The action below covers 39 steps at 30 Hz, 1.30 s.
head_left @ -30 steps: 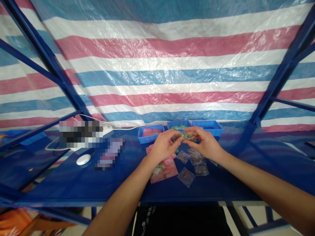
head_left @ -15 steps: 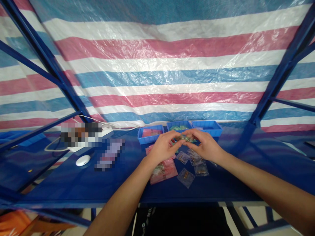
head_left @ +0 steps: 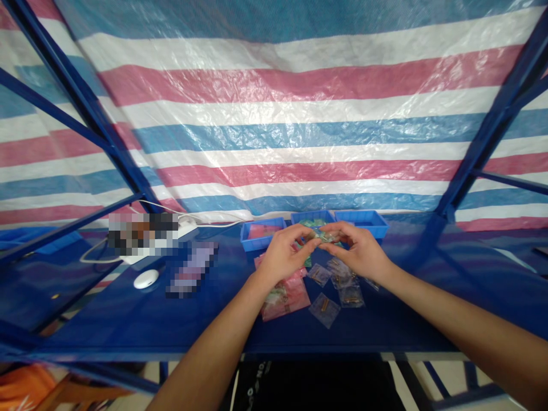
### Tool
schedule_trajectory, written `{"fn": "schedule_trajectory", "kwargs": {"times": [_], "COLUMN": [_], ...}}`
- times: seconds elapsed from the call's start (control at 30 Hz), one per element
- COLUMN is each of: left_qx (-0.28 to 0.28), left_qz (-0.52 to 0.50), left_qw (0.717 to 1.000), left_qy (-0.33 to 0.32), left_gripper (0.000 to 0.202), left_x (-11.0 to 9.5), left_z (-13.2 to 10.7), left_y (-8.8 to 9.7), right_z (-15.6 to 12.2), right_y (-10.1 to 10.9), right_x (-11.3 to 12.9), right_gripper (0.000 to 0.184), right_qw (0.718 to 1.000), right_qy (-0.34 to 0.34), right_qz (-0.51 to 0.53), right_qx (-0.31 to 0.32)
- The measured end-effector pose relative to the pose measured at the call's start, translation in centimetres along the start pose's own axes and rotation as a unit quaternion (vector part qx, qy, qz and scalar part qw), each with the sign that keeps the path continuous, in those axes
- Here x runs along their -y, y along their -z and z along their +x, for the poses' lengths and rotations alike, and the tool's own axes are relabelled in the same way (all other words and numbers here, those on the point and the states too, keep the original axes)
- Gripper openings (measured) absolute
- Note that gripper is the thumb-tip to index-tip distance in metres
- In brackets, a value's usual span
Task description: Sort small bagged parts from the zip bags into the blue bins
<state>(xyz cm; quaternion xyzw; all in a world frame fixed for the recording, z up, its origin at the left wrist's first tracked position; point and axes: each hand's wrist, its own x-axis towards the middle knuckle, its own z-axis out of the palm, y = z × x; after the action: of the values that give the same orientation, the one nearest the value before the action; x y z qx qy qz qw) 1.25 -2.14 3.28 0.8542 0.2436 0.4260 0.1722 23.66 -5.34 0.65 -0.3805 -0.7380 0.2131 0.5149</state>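
Observation:
My left hand [head_left: 283, 255] and my right hand [head_left: 363, 252] meet above the table, thumbs and fingertips pinching a small clear-and-green plastic bag [head_left: 324, 236] between them. What the bag contains is too small to make out. Under and beside my left hand lie pink plastic bags [head_left: 292, 298], with a whitish-green packet [head_left: 276, 295] on top. Below my right hand are several small clear zip bags [head_left: 324, 310] with thin brass-coloured pieces inside.
Three blue bins stand behind my hands: the left bin [head_left: 245, 245] holds pink bags, the middle bin [head_left: 295, 216] green packets, the right bin [head_left: 380, 229] little visible. Further left are a white oval case [head_left: 146, 279], a blurred phone-like object [head_left: 192, 269] and a white power strip [head_left: 156, 246].
My fingers have shifted slightly around the green bag, which both hands still hold. The camera view has moved a little; the things on the table lie as before.

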Motion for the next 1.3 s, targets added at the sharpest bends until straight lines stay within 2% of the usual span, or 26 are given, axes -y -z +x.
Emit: {"fn": "schedule_trajectory", "kwargs": {"times": [0.2,0.37,0.5,0.73,1.0,1.3], "left_qx": [0.026,0.023,0.022,0.025,0.034,0.013], "left_qz": [-0.024,-0.018,-0.019,-0.014,-0.018,0.01], "left_qw": [0.999,1.0,1.0,1.0,0.999,1.0], "left_qy": [-0.013,-0.012,-0.013,0.0,-0.025,-0.011], "left_gripper": [0.02,0.022,0.022,0.023,0.022,0.021], "left_x": [0.09,0.4,0.45,0.35,0.07,0.29], "left_z": [-0.03,-0.07,-0.09,-0.08,-0.04,-0.06], "left_y": [-0.09,-0.12,-0.16,-0.12,0.02,-0.07], "right_z": [0.11,0.19,0.17,0.14,0.39,0.21], "right_y": [0.29,0.28,0.27,0.47,0.27,0.15], "right_x": [-0.04,0.03,0.05,-0.33,-0.71,-0.54], "right_gripper": [0.033,0.033,0.029,0.037,0.036,0.04], "right_qw": [1.0,0.999,1.0,0.998,0.998,0.994], "right_qy": [-0.006,-0.006,-0.016,-0.025,-0.034,-0.06], "right_qz": [0.012,0.025,0.022,0.041,0.049,0.081], "right_qx": [0.015,0.027,0.015,0.042,-0.002,0.028]}}
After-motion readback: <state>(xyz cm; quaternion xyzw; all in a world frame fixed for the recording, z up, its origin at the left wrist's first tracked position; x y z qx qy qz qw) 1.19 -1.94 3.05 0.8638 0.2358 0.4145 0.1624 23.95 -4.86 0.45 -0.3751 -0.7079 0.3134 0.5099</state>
